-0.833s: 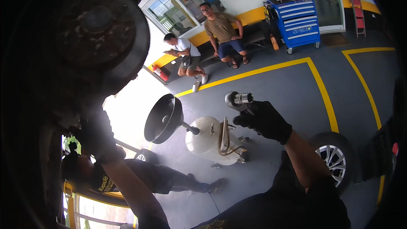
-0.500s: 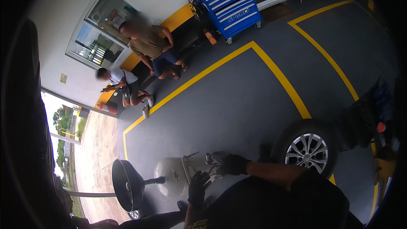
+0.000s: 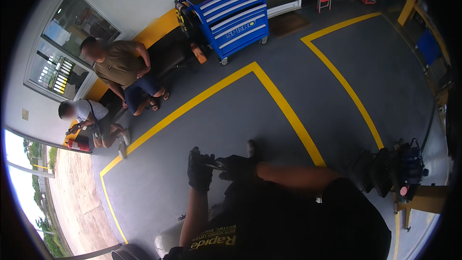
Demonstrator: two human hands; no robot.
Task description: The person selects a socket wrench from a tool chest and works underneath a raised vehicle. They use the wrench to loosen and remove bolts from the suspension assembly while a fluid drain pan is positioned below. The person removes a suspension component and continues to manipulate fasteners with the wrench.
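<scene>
Both my hands wear dark gloves and meet in front of my body. A slim, shiny metal piece [image 3: 216,165] shows between them, too small to name. My left hand [image 3: 199,172] has its fingers curled at one end of the piece. My right hand [image 3: 237,167] is closed around the other end. Below my left forearm lies part of a pale rounded tank [image 3: 166,240], mostly hidden by my arm and shirt. Beside it, the rim of a dark bowl-shaped funnel [image 3: 126,253] shows at the lower edge.
A blue wheeled tool chest [image 3: 236,19] stands by the wall. Two people [image 3: 120,67] sit on a bench at the left. Yellow lines [image 3: 288,106] mark the grey floor. At the right are dark equipment [image 3: 385,168] and a yellow metal arm [image 3: 423,198].
My hands have come away from the tank and now meet around the metal piece. The view has shifted; the tank and funnel sit lower, and the wheel is out of view.
</scene>
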